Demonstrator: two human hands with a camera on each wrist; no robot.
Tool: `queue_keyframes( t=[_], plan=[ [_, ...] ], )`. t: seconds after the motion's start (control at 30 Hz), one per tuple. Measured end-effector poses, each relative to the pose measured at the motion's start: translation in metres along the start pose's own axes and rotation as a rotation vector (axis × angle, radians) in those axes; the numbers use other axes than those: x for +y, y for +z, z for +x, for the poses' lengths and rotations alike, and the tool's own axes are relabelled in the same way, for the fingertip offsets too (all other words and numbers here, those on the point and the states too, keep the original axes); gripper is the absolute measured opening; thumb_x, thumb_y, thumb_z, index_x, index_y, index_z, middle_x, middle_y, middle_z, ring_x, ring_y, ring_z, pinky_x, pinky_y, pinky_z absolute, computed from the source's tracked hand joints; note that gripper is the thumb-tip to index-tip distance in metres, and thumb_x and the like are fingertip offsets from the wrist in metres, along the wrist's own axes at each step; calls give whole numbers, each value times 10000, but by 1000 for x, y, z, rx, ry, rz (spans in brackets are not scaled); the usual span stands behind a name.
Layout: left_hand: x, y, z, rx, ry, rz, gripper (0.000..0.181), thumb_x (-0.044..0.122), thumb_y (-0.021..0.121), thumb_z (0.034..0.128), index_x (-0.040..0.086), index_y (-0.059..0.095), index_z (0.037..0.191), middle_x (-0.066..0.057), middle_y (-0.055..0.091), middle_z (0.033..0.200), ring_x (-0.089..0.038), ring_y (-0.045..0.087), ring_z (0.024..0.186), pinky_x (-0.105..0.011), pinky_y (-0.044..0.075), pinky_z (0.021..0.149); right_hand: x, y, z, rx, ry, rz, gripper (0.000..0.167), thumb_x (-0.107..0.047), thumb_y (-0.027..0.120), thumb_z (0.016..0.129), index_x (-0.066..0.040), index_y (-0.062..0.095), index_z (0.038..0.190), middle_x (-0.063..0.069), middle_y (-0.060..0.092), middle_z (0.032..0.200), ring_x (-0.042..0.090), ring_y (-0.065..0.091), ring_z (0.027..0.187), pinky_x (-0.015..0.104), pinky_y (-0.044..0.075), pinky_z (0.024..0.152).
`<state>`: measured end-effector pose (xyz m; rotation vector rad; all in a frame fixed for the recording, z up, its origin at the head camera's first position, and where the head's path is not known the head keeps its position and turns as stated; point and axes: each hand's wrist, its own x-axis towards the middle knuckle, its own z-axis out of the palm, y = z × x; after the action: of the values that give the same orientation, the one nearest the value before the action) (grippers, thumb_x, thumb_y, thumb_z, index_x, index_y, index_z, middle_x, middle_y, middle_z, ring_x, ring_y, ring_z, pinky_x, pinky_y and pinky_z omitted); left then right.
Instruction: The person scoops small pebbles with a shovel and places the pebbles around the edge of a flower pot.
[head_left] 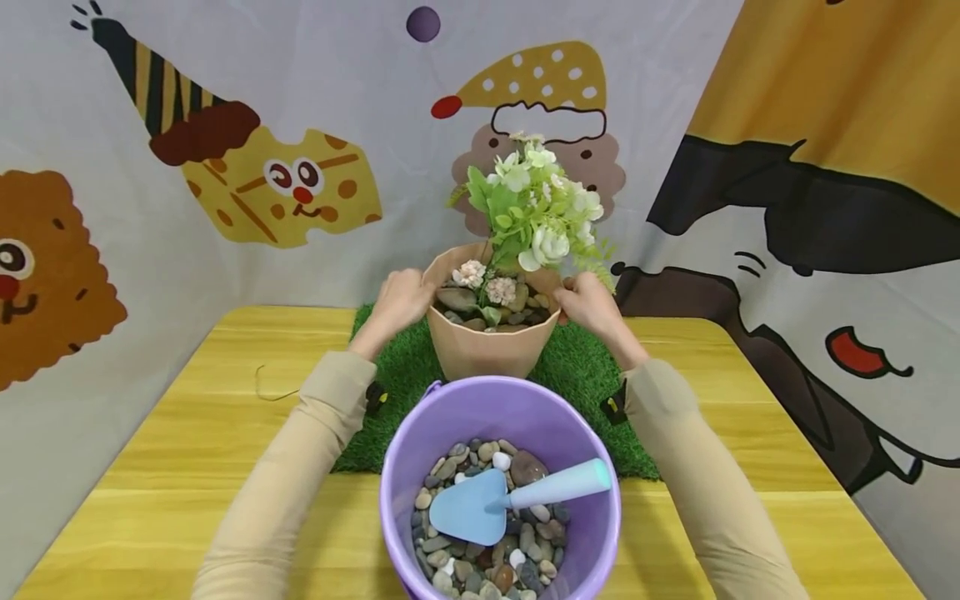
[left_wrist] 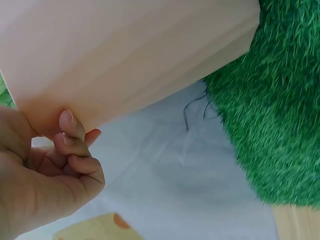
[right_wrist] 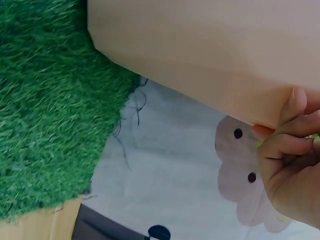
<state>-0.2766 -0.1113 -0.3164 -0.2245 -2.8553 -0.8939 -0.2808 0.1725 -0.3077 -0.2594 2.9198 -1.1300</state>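
A peach flower pot stands on a green artificial grass mat, filled with stones and holding white and pale pink artificial flowers. My left hand grips the pot's rim on the left, and my right hand grips it on the right. Curled fingers of the left hand show against the pot wall in the left wrist view. Likewise the right hand holds the rim in the right wrist view; part of the thumb and palm is hidden or cut off there.
Nearest me is a purple bucket of mixed pebbles, with a light blue trowel lying on them. A thin dark thread lies on the wooden table. A cartoon-printed cloth hangs behind.
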Motion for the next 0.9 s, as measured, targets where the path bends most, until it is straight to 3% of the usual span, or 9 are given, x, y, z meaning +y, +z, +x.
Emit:
queue_keyframes(
  t=[0.17,0.27,0.47,0.53,0.67,0.77,0.9],
  plan=[
    [-7,-18,-4,84,13,14,310,138,385,896,128,376,586,-19,385,562,-240,434,549,-298,337,509,-17,7,7,6,-27,5,351,-194,426,935,-109,528,611,8,584,532,120,387,410,240,303,422],
    [-13,-32,-6,95,4,-8,299,116,370,892,119,380,593,-3,360,528,-199,378,481,-277,310,461,-30,14,13,10,-36,6,346,-215,421,928,-106,582,642,1,573,531,125,387,432,246,311,443],
    [-31,-56,-15,83,-72,-18,282,127,349,906,110,400,629,9,355,493,-137,327,414,-257,296,401,-52,34,25,-16,-47,31,346,-240,396,930,-123,599,675,85,617,612,121,328,437,251,290,443],
    [-38,-60,-18,83,-80,-16,290,128,350,917,104,405,633,7,357,490,-135,325,408,-261,300,397,-56,42,28,-32,-56,63,345,-238,392,936,-120,595,683,131,631,650,120,323,437,251,291,446],
    [-50,-65,-23,75,-83,-12,295,130,351,926,97,407,638,11,358,483,-126,319,398,-263,301,391,-59,56,32,-63,-74,115,346,-245,389,946,-113,584,693,97,607,627,119,300,438,252,280,445],
    [-58,-67,-24,58,-81,-5,289,125,346,925,93,412,646,16,359,483,-124,316,400,-264,302,396,-59,66,36,-83,-76,116,346,-255,382,955,-92,597,739,28,575,592,111,268,428,248,255,428],
    [-69,-67,-25,37,-86,-13,283,111,335,922,80,438,660,18,372,480,-121,316,403,-261,298,401,-60,80,42,-106,-63,102,350,-269,375,975,-47,616,852,37,581,609,106,268,423,242,245,418]
  ],
)
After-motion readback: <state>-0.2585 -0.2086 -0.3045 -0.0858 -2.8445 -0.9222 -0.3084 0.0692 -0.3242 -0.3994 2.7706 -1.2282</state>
